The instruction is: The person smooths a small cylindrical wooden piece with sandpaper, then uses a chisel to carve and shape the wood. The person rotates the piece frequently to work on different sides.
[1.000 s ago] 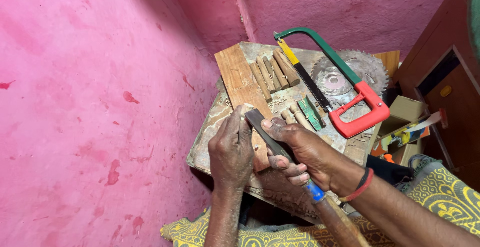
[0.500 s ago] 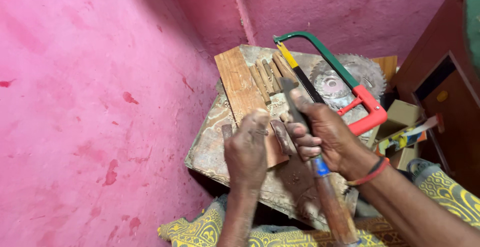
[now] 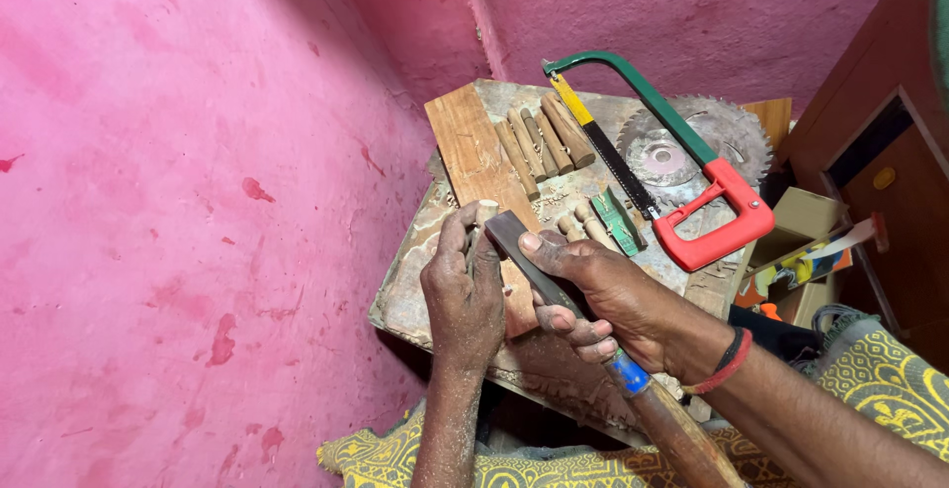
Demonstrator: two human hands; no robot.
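**Hands shifted back toward the near edge, file blade laid over the peg**

Drawn nearer and lower since half a second ago, both hands; blade tip pulled back from the hacksaw side to just beside the left thumb.

Landmark throughout: wooden plank [image 3: 473, 148], lying on the worn tabletop [image 3: 400, 300] against the pink wall.

Left of the plank's near end: left hand [image 3: 465, 290], closed around a small wooden peg [image 3: 485, 213], pale tip poking out above the curled fingers, resting on the plank's near end.

Just right of that end: flat dark file [image 3: 524, 256], slanting across, tip touching the peg area. Right hand [image 3: 603, 295] wrapped shut on the file, thumb pressed flat on the blade, fingers curled beneath; blue collar and wooden handle [image 3: 672, 429] running toward the lower right. Red and black bands on that wrist.

Right of the plank's far half: row of turned wooden pegs [image 3: 542, 140], lying side by side, touching it.

Farther right: hacksaw [image 3: 682, 162], green frame, red grip, with a circular saw blade [image 3: 692, 147] beneath it.

Farthest right: cardboard box [image 3: 806, 221] and brown cabinet [image 3: 880, 152].
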